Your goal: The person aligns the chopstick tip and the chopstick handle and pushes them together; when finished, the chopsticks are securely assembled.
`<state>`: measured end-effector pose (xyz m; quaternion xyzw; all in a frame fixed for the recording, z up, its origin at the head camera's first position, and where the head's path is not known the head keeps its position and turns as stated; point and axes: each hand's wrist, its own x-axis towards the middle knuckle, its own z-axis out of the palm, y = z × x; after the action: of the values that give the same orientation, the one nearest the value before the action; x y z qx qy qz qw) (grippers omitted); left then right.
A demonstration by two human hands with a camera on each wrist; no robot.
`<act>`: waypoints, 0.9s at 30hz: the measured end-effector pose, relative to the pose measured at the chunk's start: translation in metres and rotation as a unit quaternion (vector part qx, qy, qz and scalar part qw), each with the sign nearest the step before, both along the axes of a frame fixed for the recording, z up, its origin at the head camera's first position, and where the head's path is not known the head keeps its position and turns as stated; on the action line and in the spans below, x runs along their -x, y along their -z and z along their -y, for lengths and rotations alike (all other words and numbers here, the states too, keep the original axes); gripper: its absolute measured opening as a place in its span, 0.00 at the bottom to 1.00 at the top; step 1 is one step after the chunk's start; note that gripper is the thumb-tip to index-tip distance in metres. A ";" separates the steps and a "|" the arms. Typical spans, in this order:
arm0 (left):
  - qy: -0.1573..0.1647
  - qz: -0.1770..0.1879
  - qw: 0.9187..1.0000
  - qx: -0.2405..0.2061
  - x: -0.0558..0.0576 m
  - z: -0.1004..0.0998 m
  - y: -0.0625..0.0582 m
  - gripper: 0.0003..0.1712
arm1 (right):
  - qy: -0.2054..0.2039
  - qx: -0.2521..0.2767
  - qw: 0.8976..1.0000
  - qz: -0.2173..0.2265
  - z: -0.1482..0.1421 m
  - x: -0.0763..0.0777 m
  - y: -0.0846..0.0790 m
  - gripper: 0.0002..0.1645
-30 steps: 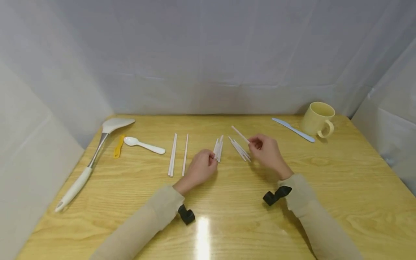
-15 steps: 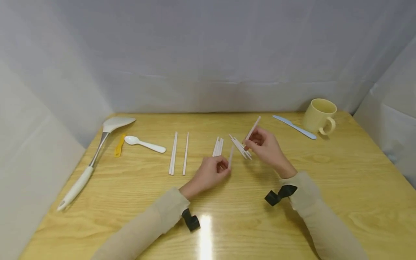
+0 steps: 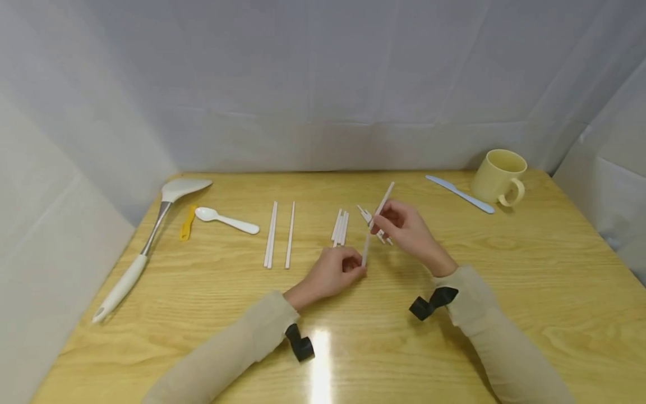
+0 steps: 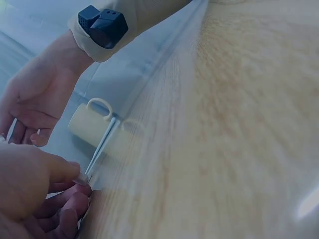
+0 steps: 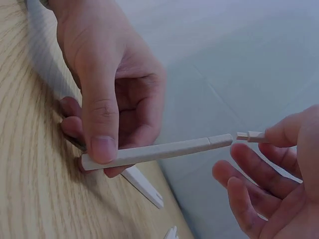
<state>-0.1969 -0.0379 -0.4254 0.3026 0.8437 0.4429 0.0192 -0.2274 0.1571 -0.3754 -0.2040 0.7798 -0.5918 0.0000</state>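
Note:
In the head view my left hand (image 3: 333,272) pinches the lower end of one white chopstick piece (image 3: 365,252). My right hand (image 3: 406,227) pinches another chopstick piece (image 3: 386,196), tilted up and to the right. Seen from the right wrist, the left hand's piece (image 5: 174,151) points its end at the narrow peg of the right hand's piece (image 5: 242,135). The two ends are nearly in line, with a small gap between them. Several loose pieces (image 3: 340,227) lie just beyond the left hand. A second small pile (image 3: 364,213) is partly hidden by the right hand.
Left of the hands lie a pair of long chopsticks (image 3: 270,235) and a single one (image 3: 290,235). Further left are a white spoon (image 3: 229,220), a small yellow tool (image 3: 188,223) and a long-handled turner (image 3: 151,235). A blue knife (image 3: 459,193) and yellow mug (image 3: 497,177) stand back right.
My left hand has lifted a piece from the middle group and moved right. My right hand has turned its piece from pointing up-left to up-right, and the two pieces' ends have come close together.

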 end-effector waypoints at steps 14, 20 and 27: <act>0.001 -0.021 1.000 -0.009 -0.001 -0.001 0.005 0.02 | -0.047 -0.024 0.999 0.013 0.000 -0.001 0.003 0.08; -0.002 -0.015 1.000 -0.016 -0.002 -0.002 0.007 0.03 | -0.041 -0.035 0.998 0.017 -0.001 -0.001 0.003 0.08; -0.004 0.001 1.000 -0.014 -0.001 -0.001 0.006 0.03 | -0.040 -0.049 0.998 0.000 0.000 -0.003 0.002 0.07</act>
<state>-0.1958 -0.0364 -0.4314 0.2994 0.8384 0.4553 0.0138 -0.2246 0.1570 -0.3774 -0.2345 0.7994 -0.5521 0.0335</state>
